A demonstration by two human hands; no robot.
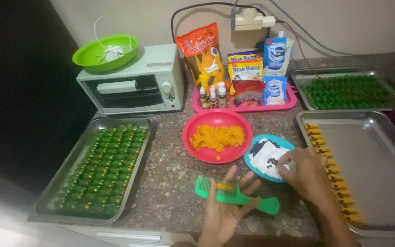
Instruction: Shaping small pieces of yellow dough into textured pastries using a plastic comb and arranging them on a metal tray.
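- Your left hand (225, 201) lies nearest you, palm up and fingers spread, resting on the green comb (237, 196); a small lump of orange dough (224, 186) sits on the fingers, right over the comb's teeth.
- Your right hand (303, 173), just right of the comb, has its fingertips pressed together in the teal dish (252, 151), seemingly pinching one of the dark bits (271, 161) on the white paper there; whether one is truly caught is too small to tell.
- Judging by this, you are at the decorating step: a piece is shaped and a dark bit is being picked for it.
- Next, it seems, you need a light, precise carry of the bit onto the dough without squashing it.
- Beyond the comb stands the red bowl (193, 132) of orange dough.
- Right of the comb, a metal tray (376, 151) holds one row of finished orange pieces (332, 176); left of it, another tray (65, 183) is full of green pieces (104, 169).
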